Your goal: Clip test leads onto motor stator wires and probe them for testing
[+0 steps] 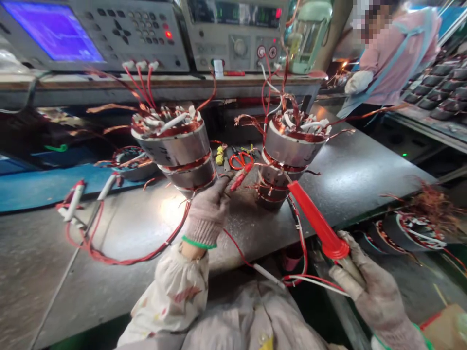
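My left hand [211,206], in a knit glove with a green cuff edge, is closed on a red insulated clip [241,178] between two stacks of motor stators. It is right beside the base of the left stator stack [178,150]. My gloved right hand [368,282] grips a red test probe [315,216] by its rear end, below its flange. The probe points up and left, its thin tip at the right stator stack [288,146]; whether it touches a wire there I cannot tell. Copper leads stick out from both stacks.
Test instruments [233,36] stand on a shelf behind. Orange-handled scissors [241,159] lie between the stacks. Red cables [124,260] loop across the metal bench at left. More stators [397,233] lie at right. A co-worker [397,53] stands beyond the bench at right.
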### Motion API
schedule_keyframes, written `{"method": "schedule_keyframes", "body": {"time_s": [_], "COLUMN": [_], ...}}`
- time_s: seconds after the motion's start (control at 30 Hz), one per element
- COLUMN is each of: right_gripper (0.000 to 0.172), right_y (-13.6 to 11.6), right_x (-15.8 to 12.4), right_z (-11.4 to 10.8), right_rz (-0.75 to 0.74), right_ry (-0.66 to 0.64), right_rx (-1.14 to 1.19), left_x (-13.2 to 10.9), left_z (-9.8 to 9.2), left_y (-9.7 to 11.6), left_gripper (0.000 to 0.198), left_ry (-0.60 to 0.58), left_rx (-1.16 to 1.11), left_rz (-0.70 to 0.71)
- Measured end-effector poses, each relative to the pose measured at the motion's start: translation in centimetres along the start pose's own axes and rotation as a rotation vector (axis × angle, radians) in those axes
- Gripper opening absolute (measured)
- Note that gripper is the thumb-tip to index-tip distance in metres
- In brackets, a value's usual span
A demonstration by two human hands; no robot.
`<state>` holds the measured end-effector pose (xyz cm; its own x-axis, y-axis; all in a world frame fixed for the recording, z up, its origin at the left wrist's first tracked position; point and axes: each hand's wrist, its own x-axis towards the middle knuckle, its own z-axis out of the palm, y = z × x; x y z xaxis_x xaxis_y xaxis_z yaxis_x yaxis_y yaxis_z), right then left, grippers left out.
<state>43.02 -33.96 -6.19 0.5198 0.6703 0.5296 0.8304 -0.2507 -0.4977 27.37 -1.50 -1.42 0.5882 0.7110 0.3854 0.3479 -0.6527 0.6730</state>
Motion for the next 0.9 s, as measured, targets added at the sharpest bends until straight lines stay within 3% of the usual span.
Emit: {"method": "schedule_keyframes", "body": {"time_s": [0.13, 0.23, 0.3, 0.47, 0.63, 0.8, 0.9], "right_gripper": [0.068, 0.066, 0.065, 0.069, 0.068, 0.07, 0.07], "right_y": [0.1, -0.1, -0.2, -0.4, -0.7, -0.4, -0.3], "right_x": [2.7, 5.2, 5.8, 2.4, -1.4, -3.8, -5.4], "right_z": [-0.8, -1.0, -0.9, 0.3, 1.5, 2.8, 3.7], "right_rz": [0.048, 0.06, 0.053, 0.002, 0.061, 0.087, 0.113], "right_ry": [0.078, 0.094, 0.079, 0.055, 0.009, -0.065, -0.109], "right_rx": [0.004, 0.012, 0.022, 0.022, 0.052, 0.051, 0.081], "left_x": [1.5, 3.4, 3.8, 1.2, -0.2, -1.3, -2.3], "left_z": [-2.1, -2.3, -2.0, -0.6, 1.2, 2.1, 2.8], "left_y": [2.7, 4.5, 4.5, 1.1, -2.2, -3.5, -3.9], "left_gripper": [0.045, 0.044, 0.043, 0.043, 0.049, 0.047, 0.045], "left_ry": [0.206, 0.149, 0.084, 0.085, -0.102, -0.104, -0.208], "left_rx": [0.13, 0.131, 0.108, 0.112, 0.008, 0.11, 0.065], "left_rz": [0.066, 0.112, 0.147, 0.035, 0.027, -0.072, -0.086]}}
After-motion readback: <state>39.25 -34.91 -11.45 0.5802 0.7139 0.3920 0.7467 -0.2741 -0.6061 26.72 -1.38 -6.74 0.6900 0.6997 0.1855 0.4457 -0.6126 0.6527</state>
